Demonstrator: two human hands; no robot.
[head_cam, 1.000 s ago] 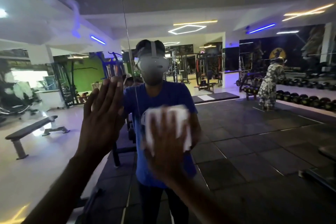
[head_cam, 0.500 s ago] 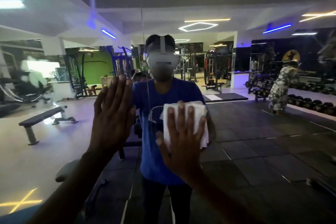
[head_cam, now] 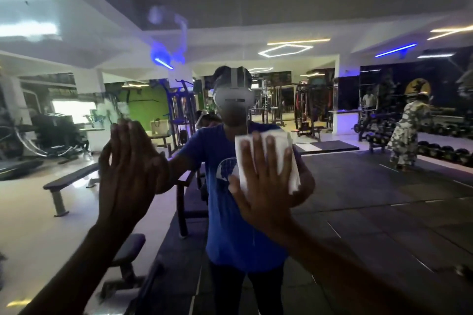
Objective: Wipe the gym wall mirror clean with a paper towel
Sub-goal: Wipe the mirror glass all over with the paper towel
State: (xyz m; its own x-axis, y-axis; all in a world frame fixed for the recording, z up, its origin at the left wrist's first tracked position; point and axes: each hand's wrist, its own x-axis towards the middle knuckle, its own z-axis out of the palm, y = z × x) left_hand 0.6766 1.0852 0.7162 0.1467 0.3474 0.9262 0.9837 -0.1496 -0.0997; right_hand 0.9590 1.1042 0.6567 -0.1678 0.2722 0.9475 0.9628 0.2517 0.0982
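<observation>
**Towel flat on the glass, mid-wipe**

The right hand [head_cam: 263,186], at centre of the frame, lies with fingers straight and spread over a folded white paper towel [head_cam: 267,158], pressing it against the mirror [head_cam: 384,212]; the flat palm probably spreads the pressure so the whole pad rubs the glass rather than one edge; nothing is curled round the towel, so only the push against the glass seems to hold it there. The left hand [head_cam: 128,174], at centre left, is released, fingers straight and together, palm toward the glass; it looks set there as a brace, though whether it truly touches the surface I cannot tell. A pale smear [head_cam: 166,30] shows in the upper middle of the frame, above the towel's place, so that patch probably remains to be wiped; reaching it would call for a raised arm. In the reflection, a bench [head_cam: 69,181] stands at left and a dumbbell rack [head_cam: 440,151] at far right.
</observation>
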